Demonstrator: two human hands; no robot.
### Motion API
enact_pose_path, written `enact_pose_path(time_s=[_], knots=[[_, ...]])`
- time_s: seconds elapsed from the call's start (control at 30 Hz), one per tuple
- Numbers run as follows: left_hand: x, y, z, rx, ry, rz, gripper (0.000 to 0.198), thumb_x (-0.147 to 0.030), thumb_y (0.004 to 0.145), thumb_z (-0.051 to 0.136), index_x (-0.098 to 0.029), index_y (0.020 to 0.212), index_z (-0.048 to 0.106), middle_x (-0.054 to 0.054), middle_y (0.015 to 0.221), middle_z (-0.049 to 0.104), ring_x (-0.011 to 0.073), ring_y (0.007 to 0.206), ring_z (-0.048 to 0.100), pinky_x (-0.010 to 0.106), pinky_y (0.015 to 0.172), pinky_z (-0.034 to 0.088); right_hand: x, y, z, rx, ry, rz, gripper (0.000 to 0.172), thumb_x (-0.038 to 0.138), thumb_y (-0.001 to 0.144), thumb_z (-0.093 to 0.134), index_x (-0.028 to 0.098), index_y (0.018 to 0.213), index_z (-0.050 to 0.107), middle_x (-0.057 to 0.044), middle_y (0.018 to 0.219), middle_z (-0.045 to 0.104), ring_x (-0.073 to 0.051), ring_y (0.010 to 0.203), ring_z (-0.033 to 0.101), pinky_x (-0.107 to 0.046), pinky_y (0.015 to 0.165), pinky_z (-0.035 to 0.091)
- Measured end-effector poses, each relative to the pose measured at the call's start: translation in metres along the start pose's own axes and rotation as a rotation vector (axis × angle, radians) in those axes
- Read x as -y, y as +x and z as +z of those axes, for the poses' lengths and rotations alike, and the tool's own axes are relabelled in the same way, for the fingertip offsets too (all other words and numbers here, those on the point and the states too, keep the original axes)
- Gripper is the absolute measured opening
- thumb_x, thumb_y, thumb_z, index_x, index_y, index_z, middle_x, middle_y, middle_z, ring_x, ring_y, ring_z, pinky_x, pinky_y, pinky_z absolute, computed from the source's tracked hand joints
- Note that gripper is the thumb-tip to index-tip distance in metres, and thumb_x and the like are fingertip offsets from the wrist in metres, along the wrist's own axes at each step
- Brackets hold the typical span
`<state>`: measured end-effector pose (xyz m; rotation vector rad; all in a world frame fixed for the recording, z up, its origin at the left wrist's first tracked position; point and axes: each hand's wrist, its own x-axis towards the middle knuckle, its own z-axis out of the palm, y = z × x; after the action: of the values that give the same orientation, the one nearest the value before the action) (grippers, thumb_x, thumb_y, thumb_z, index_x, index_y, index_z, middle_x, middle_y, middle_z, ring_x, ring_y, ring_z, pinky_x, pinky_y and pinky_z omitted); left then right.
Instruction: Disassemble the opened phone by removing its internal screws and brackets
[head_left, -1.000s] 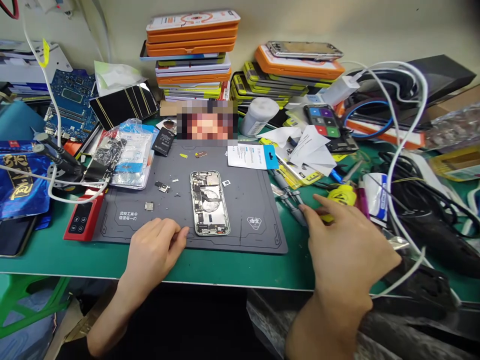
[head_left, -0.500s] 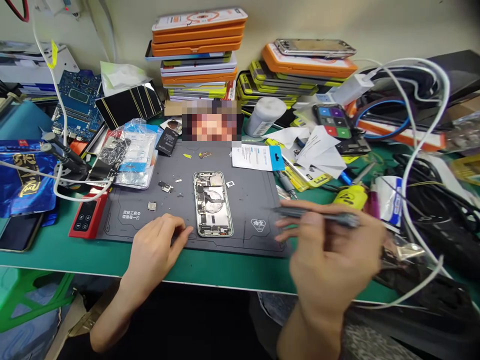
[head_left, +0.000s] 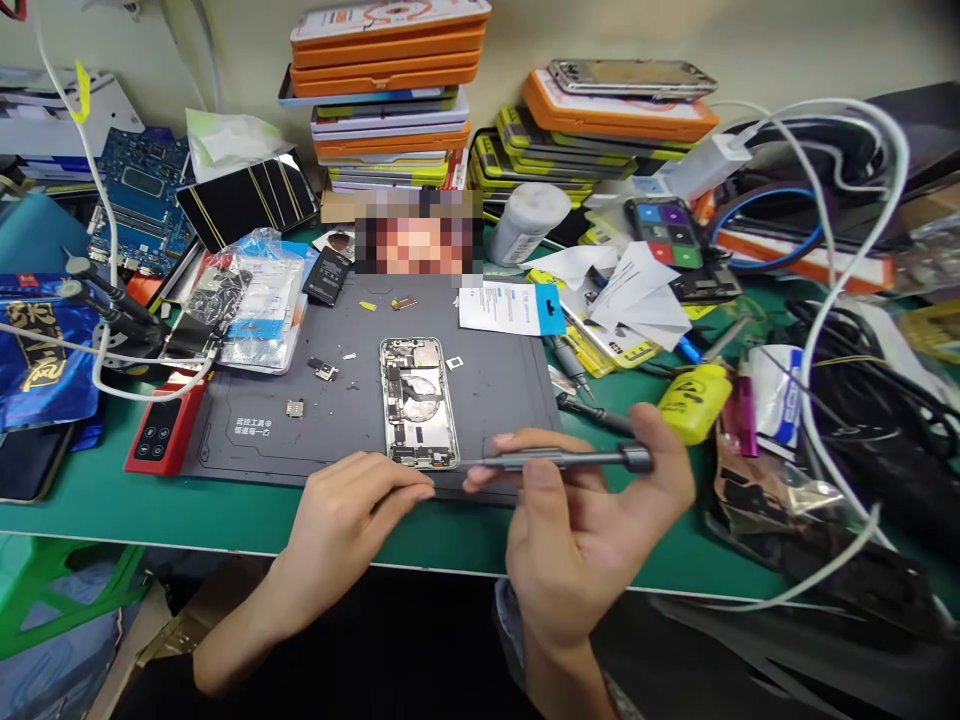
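We see the right hand point(head_left: 592, 530) low in the middle of the frame, its fingers closed around a grey screwdriver point(head_left: 559, 460) held level, tip pointing left toward the left hand point(head_left: 352, 520). That hand rests on the green counter point(head_left: 112, 505), fingers loosely curled and holding nothing, just below the opened phone point(head_left: 416, 402) on the grey mat point(head_left: 495, 400)
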<state>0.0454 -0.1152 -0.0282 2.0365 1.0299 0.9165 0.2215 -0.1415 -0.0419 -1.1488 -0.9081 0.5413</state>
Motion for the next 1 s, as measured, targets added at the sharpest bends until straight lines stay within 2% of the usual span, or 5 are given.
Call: enact_pose_path(time_s=[0.1,0.37,0.67,1.0], knots=[[0.001,0.001,0.002,-0.087,-0.044,-0.065,0.007,-0.021,0.104,0.073,-0.024,0.1,0.078,-0.004,0.095,0.082,0.0121,0.084,0.075,0.024,0.078,0.056,0.004,-0.012,0.01,0.058,0.203,0.139,0.047,0.019,0.108,0.055,0.04,0.149,0.044,0.003,0.1,0.075,-0.013,0.065,0.073,-0.031,0.062,0.069],[0.002,0.001,0.001,-0.125,-0.04,-0.077,0.008,-0.024,0.103,0.075,-0.025,0.098,0.082,-0.003,0.097,0.084,0.0138,0.083,0.077,0.027,0.078,0.06,-0.008,-0.015,0.005,0.063,0.278,0.288,0.043,0.028,0.108,0.058,0.036,0.147,0.043,0.001,0.102,0.076,-0.013,0.064,0.073,-0.03,0.061,0.068],[0.003,-0.001,0.001,-0.094,-0.014,-0.078,0.011,-0.027,0.105,0.072,-0.027,0.1,0.082,-0.002,0.097,0.084,0.0158,0.084,0.078,0.029,0.078,0.061,-0.003,-0.017,0.008,0.104,0.249,0.292,0.042,0.027,0.107,0.061,0.038,0.145,0.045,0.0,0.108,0.077,-0.016,0.069,0.078,-0.035,0.064,0.071],[0.003,0.0,0.001,-0.078,-0.026,-0.065,0.008,-0.022,0.102,0.076,-0.026,0.108,0.08,-0.002,0.102,0.084,0.014,0.09,0.077,0.026,0.082,0.06,-0.003,-0.016,0.008,0.078,0.291,0.325,0.042,0.027,0.108,0.061,0.037,0.145,0.046,0.0,0.108,0.076,-0.013,0.069,0.076,-0.03,0.065,0.069]])
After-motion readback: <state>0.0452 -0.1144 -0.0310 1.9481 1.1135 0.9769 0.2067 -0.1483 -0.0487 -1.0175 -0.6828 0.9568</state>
